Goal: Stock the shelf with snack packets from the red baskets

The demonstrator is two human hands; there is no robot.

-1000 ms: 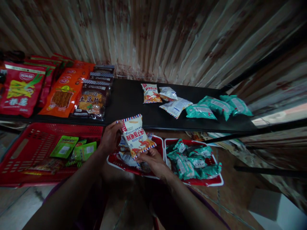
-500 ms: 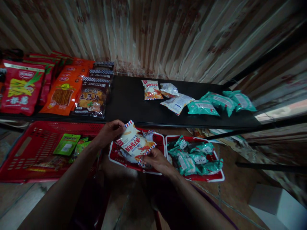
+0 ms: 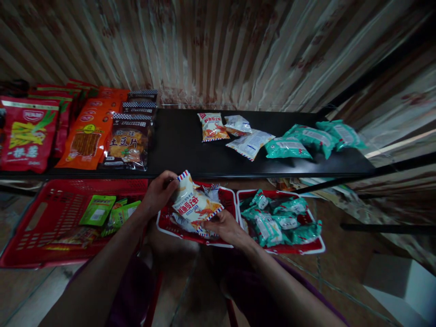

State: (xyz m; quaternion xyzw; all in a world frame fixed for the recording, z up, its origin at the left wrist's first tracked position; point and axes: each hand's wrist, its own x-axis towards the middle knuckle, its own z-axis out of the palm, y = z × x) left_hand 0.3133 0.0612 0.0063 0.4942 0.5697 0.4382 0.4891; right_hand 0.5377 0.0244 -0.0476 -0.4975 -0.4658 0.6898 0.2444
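Note:
A white and orange snack bag [image 3: 195, 203] with striped ends is held tilted between both my hands. My left hand [image 3: 161, 193] pinches its upper left end. My right hand [image 3: 226, 227] grips the lower right end, some of its fingers hidden by the bag. Directly beneath is a small red basket [image 3: 227, 200] with a white rim, where more such bags partly show. On the black shelf [image 3: 180, 150] behind lie a matching bag [image 3: 213, 127] face up and two others like it, turned over.
Several green bags [image 3: 289, 149] lie on the shelf's right part; upright brown [image 3: 127, 143], orange [image 3: 86, 138] and red packets [image 3: 29, 134] line its left. A second small basket [image 3: 318, 243] holds green bags. The larger red basket [image 3: 27, 240] holds green packets. Right are black rack bars [image 3: 391, 229] and a white box [image 3: 402, 281].
The view has shifted slightly, so the shelf's left packets sit lower and further left. Both hands keep their hold on the snack bag, which stays above the small basket.

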